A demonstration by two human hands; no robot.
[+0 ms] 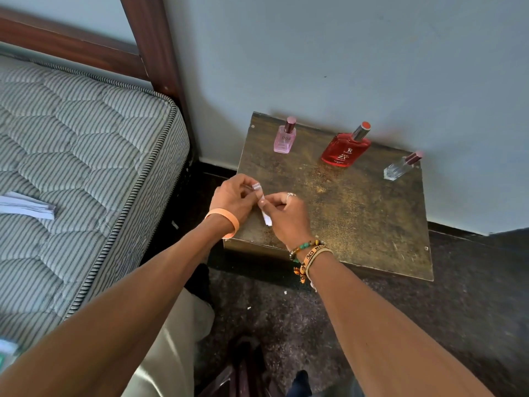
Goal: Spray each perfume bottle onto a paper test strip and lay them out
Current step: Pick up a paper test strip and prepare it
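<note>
Both hands are meeting over the front left corner of the small table (357, 219), and between them they are pinching a narrow paper strip (268, 220). The left hand (233, 197) is nipping the upper end with curled fingertips, while the right hand (287, 217) is gripping it lower down, leaving a short white tail poking out beneath the fingers. Whether it is one strip or two torn pieces is not showing clearly. The strip is looking very light and limp, so it is likely calling for a gentle pinch near one end, keeping the other end free to take the spray. Pulled too hard, it is probably going to tear or crease. Three bottles are standing well apart along the wall side of the table, none being touched: a pink bottle (283, 138) on the left, a red bottle (345, 149) in the middle and a clear bottle (400, 167) on the right. They are looking like glass, so hard, smooth and breakable. Each is best taken around its body, with a finger free for the top. A stack of paper (25, 207) is lying on the mattress (86, 138) to the left. No strip is lying on the table, so the laying out is seemingly only beginning.
</note>
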